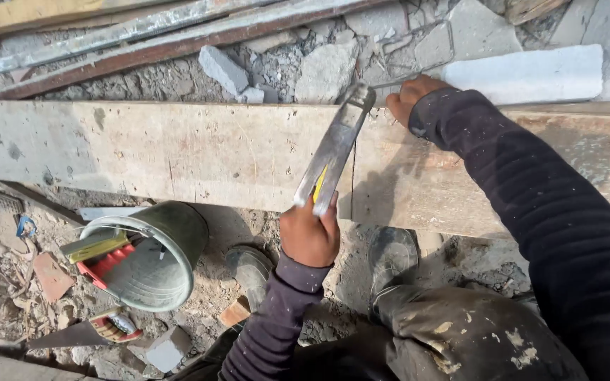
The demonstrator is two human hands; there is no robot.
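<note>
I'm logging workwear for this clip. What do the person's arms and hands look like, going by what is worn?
Both arms wear long, dark, fine-ribbed knit sleeves dusted with pale grit. The left sleeve ends in a snug cuff at the wrist; the right sleeve looks looser. The left hand and right hand are bare, without gloves.

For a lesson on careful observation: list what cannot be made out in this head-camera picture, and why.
- Right hand fingers: curled over the plank's far edge.
- Tool's grip: wrapped by the left hand.
- Bucket contents: mostly hidden inside its wall.
- Plank ends: cut off by both frame edges.
</note>
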